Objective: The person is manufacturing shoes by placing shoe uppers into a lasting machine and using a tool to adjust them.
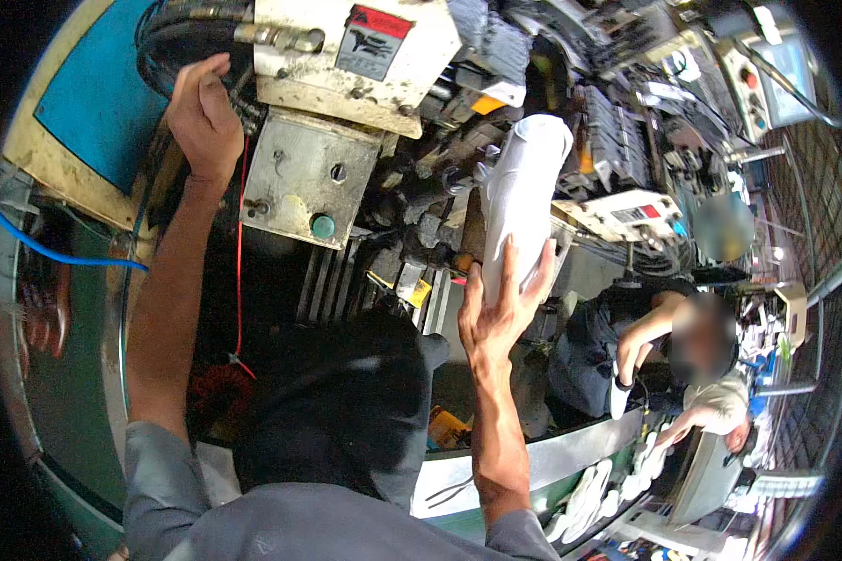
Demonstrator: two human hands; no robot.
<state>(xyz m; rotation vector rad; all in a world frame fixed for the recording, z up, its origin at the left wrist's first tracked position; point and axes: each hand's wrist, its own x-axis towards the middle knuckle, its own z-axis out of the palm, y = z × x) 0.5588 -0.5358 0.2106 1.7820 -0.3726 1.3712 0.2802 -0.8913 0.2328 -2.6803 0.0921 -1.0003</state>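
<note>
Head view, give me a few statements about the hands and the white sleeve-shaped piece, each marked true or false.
1. The right hand grips the white sleeve-shaped piece. True.
2. The left hand holds a wrench. False: it rests up on the machine by the black hoses, with no tool showing.
3. A green round button sits on the grey metal plate. True.
4. The white piece lies flat on the floor. False: it is held raised against the machine.

Factory floor w/ heavy machinery: grimy cream metal machine housing (346, 56), black hydraulic hoses (182, 23), grey control panel w/ screen (767, 75), another seated worker (692, 346) nearby.
</note>
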